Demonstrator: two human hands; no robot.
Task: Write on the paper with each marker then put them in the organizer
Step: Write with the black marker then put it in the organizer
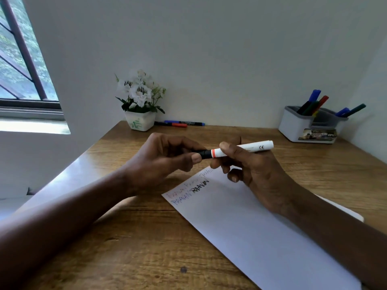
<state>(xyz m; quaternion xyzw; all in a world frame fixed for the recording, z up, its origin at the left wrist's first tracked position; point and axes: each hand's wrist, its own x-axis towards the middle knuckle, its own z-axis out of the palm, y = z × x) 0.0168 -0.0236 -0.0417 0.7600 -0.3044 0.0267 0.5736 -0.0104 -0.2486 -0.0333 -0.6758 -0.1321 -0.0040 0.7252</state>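
Observation:
A white marker (251, 147) with an orange ring and a black cap is held level above the top of the paper (261, 231). My right hand (257, 174) grips its white barrel. My left hand (165, 158) pinches the black cap end. The paper lies slanted on the wooden desk (129, 237) and carries several written words in red, blue and black at its upper left corner. The white and grey organizer (293, 126) stands at the back right with several markers upright in it.
Two loose markers, one blue (188, 122) and one red (178, 125), lie against the back wall beside a white flower pot (140, 122). A window is at the far left. Walls close the desk at back and right.

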